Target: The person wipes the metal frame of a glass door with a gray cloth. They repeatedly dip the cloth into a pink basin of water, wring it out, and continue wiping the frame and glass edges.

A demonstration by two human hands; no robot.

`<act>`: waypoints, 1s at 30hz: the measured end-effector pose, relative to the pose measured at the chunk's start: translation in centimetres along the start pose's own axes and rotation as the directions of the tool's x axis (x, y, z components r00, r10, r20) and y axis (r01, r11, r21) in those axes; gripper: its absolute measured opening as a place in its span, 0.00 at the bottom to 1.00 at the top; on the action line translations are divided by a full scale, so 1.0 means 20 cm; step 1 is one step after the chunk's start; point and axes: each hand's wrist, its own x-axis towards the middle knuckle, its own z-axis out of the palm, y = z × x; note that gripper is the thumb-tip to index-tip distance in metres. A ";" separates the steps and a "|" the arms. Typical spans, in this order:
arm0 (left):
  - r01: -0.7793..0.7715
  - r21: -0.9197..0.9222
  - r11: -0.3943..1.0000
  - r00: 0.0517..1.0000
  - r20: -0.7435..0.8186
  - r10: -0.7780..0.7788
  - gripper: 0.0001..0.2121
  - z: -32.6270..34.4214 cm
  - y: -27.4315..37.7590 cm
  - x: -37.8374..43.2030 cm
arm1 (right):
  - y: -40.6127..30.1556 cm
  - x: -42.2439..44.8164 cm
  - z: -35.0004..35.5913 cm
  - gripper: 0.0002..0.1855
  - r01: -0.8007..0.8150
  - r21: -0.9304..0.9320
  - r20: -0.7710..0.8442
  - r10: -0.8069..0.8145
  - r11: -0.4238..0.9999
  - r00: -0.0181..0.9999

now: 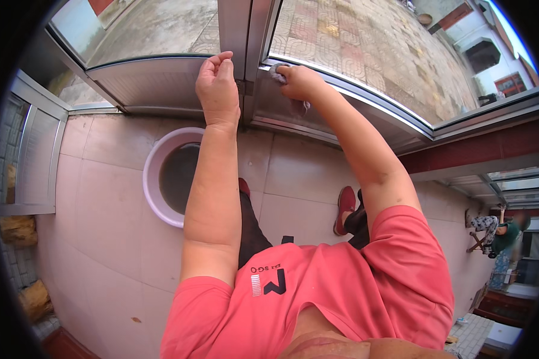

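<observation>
My right hand [302, 83] grips a damp-looking grey cloth [278, 72] against the lower rail of a glazed aluminium door panel [341, 85]. A loose end of the cloth hangs below the fingers. My left hand [218, 92] is raised in front of the metal door stile [234, 31], fingers curled in and thumb against them. Nothing shows in that hand; whether it touches the stile is hard to tell. Below my left forearm, a pale pink plastic basin [150, 179] stands on the floor, holding dark, murky water [179, 179]. The forearm hides its right side.
My feet in red shoes [346, 204] rest on the tiled floor [112, 215]. An open aluminium door leaf [40, 157] stands at left, with cut logs [20, 231] nearby. Far right, a person [501, 235] sits on a stool by other windows. Paved yard [323, 36] lies beyond the glass.
</observation>
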 end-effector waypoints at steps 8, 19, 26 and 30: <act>0.050 -0.005 0.999 0.999 0.006 -0.050 0.06 0.04 0.04 -0.03 | 0.04 0.01 0.08 0.20 0.020 0.241 -0.255 0.043 0.970 0.966; 0.038 -0.034 0.999 0.999 0.017 -0.037 0.06 0.01 0.05 -0.01 | -0.15 0.20 0.16 0.19 -0.165 0.155 -0.367 0.212 0.974 0.906; 0.043 -0.057 0.997 0.998 0.038 -0.041 0.07 -0.02 0.05 -0.04 | -0.17 0.30 0.19 0.14 -0.232 0.062 -0.388 0.237 0.971 0.891; 0.044 -0.038 0.998 0.999 0.022 -0.044 0.07 -0.01 0.06 -0.03 | -0.19 0.30 0.18 0.15 -0.252 0.099 -0.373 0.271 0.963 0.888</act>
